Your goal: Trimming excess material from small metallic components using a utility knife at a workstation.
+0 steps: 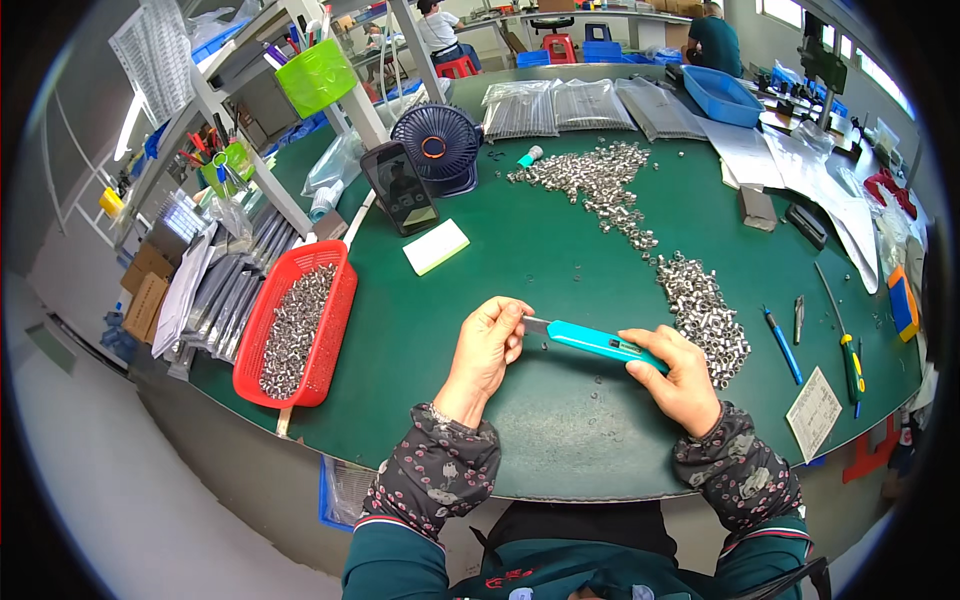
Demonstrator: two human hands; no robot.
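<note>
My right hand (680, 378) is wrapped round the teal handle of a utility knife (597, 341), its thumb and fingers at the slider end. The knife lies nearly level above the green table, its grey blade (537, 326) pointing left. My left hand (484, 350) is closed in a pinch at the blade's tip; whatever its fingertips hold is too hidden to name. Right of the knife spreads a pile of small metal rings (703, 310). A second, larger heap of them (590, 180) lies farther back. A few tiny dark rings are scattered on the table beneath my hands.
On the left stands a red basket (345, 300) of small metal parts. A phone (400, 188), a fan (436, 146) and a white pad (436, 246) sit behind it. At right lie a blue pen (783, 346), a screwdriver (851, 362) and a paper label (813, 412). People sit farther back.
</note>
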